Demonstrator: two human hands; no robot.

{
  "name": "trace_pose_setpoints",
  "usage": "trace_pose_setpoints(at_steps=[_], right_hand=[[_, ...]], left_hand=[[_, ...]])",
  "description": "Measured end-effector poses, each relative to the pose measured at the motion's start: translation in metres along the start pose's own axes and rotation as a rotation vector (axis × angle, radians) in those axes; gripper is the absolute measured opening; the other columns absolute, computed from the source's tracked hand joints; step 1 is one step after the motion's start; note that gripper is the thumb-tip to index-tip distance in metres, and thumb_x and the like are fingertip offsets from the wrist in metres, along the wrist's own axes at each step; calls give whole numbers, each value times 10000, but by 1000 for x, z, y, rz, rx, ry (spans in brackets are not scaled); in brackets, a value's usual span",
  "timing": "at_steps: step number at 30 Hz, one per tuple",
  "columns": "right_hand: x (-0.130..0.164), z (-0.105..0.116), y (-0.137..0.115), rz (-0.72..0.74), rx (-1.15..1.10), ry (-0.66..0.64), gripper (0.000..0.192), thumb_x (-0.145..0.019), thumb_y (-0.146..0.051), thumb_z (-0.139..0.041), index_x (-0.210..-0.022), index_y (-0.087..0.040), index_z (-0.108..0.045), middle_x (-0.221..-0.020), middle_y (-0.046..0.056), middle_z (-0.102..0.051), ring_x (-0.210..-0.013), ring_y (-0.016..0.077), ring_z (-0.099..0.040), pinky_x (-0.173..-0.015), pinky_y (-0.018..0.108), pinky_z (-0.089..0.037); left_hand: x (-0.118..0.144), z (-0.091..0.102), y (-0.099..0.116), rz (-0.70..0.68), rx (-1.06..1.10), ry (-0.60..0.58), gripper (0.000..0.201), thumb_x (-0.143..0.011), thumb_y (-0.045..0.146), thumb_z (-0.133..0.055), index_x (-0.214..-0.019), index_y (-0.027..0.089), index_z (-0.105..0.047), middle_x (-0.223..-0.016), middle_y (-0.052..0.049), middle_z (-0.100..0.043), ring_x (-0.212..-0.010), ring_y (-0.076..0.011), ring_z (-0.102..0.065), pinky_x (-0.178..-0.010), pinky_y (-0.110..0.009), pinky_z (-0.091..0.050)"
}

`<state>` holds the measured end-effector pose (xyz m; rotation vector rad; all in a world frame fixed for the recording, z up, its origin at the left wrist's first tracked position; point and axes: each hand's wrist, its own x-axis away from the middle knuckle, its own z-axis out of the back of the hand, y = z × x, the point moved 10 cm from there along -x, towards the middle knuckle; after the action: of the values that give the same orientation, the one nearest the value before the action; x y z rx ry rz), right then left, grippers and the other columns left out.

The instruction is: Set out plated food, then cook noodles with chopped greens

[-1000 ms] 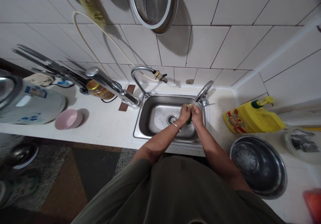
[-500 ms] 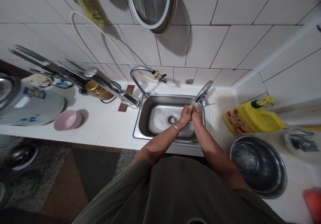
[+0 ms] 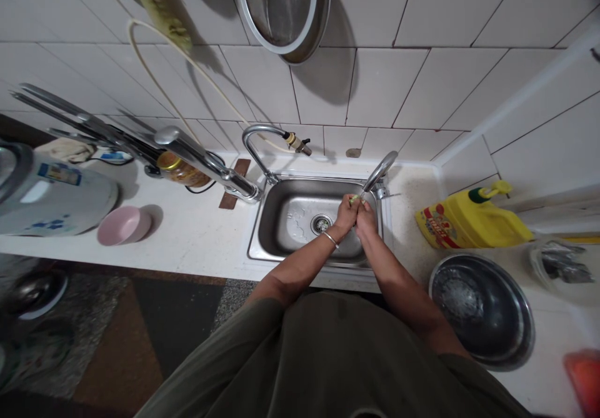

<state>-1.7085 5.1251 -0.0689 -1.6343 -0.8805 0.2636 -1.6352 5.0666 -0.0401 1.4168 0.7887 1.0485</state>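
White tiled kitchen, pale bench (image 3: pixel 197 237) with a steel sink (image 3: pixel 290 218) set in it. Left hand (image 3: pixel 345 215) and right hand (image 3: pixel 366 217) are pressed together, both closed round a small green vegetable (image 3: pixel 355 199), right under the tap (image 3: pixel 380 171) over the sink. Yellow bottle (image 3: pixel 471 221) and steel bowl (image 3: pixel 482 308) sit on the right, pink bowl (image 3: pixel 122 225) far left.
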Motion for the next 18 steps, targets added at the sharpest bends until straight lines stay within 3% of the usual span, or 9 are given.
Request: trace_pose_setpoints(at_steps=[6, 13, 18], right_hand=[[-2, 3, -3, 10, -8, 10, 309, -744, -514, -575, -830, -231, -488, -782, 4, -624, -790, 170, -632, -730, 311, -544], [-5, -5, -12, 30, -24, -51, 275, -732, -438, -591, -871, -204, -559, -903, 25, -660, -883, 157, -623, -858, 318, -515], [-8, -10, -23, -8, -83, -77, 157, -686, -347, -571, -759, -208, -553, -818, 7, -650, -839, 157, -611, -835, 301, -514]], left_hand=[[6, 7, 3, -17, -54, 74, 82, -950, 269, -463, -917, 198, -489, -885, -34, -607, -837, -156, -565, -833, -289, -458], [-5, -4, 7, 58, 33, -32, 161, -959, 228, -430, -1007, 158, -566, -1018, -80, -650, -957, -158, -595, -937, -302, -462], [-11, -12, 20, 39, 136, -136, 271, -940, 179, -453, -1143, 160, -631, -1135, -83, -670, -1095, -173, -595, -1059, -341, -416]])
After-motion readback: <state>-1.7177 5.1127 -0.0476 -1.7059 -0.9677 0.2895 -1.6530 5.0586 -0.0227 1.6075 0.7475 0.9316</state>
